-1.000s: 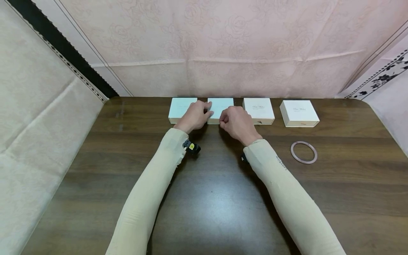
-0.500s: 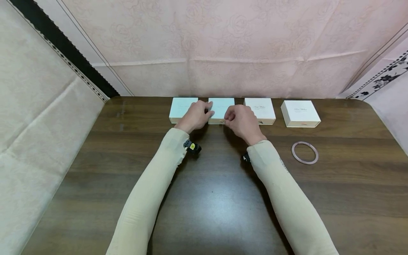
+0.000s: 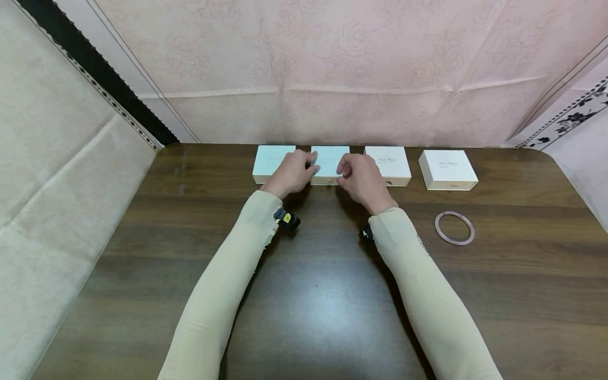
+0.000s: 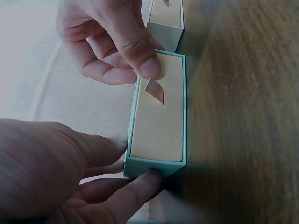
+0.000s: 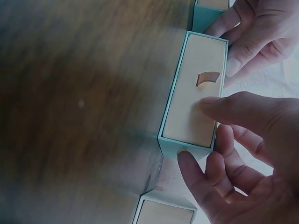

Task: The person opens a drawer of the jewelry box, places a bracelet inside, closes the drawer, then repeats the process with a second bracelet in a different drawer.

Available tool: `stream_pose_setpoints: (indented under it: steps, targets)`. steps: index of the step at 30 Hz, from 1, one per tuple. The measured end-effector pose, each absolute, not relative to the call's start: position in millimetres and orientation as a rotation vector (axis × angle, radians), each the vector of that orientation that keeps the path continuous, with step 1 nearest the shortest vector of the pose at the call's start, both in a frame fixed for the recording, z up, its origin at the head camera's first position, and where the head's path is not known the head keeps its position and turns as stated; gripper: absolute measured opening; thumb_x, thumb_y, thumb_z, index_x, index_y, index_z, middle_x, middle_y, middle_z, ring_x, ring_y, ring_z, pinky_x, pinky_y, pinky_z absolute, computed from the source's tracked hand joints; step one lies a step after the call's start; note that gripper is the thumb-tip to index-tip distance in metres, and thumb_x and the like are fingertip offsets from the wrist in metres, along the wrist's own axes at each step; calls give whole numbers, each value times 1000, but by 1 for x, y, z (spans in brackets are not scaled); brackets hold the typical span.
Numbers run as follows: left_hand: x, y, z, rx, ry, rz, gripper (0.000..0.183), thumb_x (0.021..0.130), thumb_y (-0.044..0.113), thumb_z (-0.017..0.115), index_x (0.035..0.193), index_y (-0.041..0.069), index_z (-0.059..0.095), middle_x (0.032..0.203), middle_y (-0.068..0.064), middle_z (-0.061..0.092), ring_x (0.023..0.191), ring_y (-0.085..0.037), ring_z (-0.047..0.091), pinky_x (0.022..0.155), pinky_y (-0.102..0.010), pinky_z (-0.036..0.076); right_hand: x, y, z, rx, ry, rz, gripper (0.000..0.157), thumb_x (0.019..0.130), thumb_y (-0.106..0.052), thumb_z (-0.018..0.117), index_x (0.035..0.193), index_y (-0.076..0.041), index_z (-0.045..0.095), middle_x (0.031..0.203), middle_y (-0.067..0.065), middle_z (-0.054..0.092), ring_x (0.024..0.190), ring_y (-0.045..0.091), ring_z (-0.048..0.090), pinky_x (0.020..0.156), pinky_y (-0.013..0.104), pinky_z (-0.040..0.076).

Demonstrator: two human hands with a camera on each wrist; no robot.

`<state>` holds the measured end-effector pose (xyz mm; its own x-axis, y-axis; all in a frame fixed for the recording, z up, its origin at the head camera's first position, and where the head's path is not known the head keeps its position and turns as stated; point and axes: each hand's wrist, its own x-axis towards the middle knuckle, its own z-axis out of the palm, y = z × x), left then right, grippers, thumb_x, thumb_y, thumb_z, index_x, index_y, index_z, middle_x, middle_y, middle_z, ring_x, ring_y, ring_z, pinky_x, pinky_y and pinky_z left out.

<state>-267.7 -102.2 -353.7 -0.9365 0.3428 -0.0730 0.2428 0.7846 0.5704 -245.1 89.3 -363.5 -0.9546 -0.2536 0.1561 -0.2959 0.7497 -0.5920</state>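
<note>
A teal drawer box (image 3: 329,161) stands second from left in a row, its cream front (image 4: 156,126) bearing a small ribbon pull tab (image 5: 208,78). My left hand (image 3: 292,171) steadies the box at its left end, thumb and finger bearing on that corner. At the other end is my right hand (image 3: 361,177); its thumb (image 5: 219,109) touches the cream front beside the tab and a fingertip lies by the end wall. Its other fingers are loosely bent. The drawer front appears flush with the box's rim.
Another teal box (image 3: 271,158) stands to the left, partly behind my left hand. To the right are two white boxes, one nearer (image 3: 389,163) and one farther (image 3: 448,169). A pale ring (image 3: 454,228) lies on the wooden table (image 3: 309,295). Pink patterned cloth (image 3: 332,68) hangs behind.
My right hand has shifted a little to the right along the teal box, and its thumb and forefinger have spread slightly. My left hand and the boxes have stayed in place.
</note>
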Motion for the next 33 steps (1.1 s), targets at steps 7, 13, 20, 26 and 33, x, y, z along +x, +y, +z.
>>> stream_pose_setpoints:
  steps: [7,13,20,26,33]
  targets:
    - [-267,-104,-354,486,2816,868,32,107,22,54,79,10,50,80,-8,51,73,-22,46,82,-34,43,-245,86,-364,458,-2868,976,4,89,0,70,90,-2,67,86,13,64,80,28,58,77,41,50]
    - [-267,-103,-355,498,2821,871,31,107,21,55,78,10,48,78,-6,47,73,-22,45,81,-34,42,-244,86,-364,436,-2892,930,6,89,-4,71,92,-3,67,86,12,65,80,28,60,77,42,51]
    - [-266,-102,-353,442,2793,860,33,108,23,53,135,6,63,143,-15,57,103,-23,59,95,-36,46,-244,86,-362,427,-2927,924,8,91,-7,73,95,-4,67,90,13,65,81,28,60,77,42,51]
    - [-264,-101,-353,412,2794,854,45,108,26,53,150,10,51,140,-17,57,96,-25,56,93,-37,45,-244,87,-361,432,-2940,929,7,92,-6,71,97,-4,68,92,13,65,84,28,61,79,42,52]
    - [-263,-98,-351,370,2836,845,49,108,27,53,152,9,47,149,-15,54,128,-25,57,105,-38,47,-242,91,-358,460,-2936,936,6,92,-6,71,97,-4,70,93,13,67,86,27,62,80,41,52]
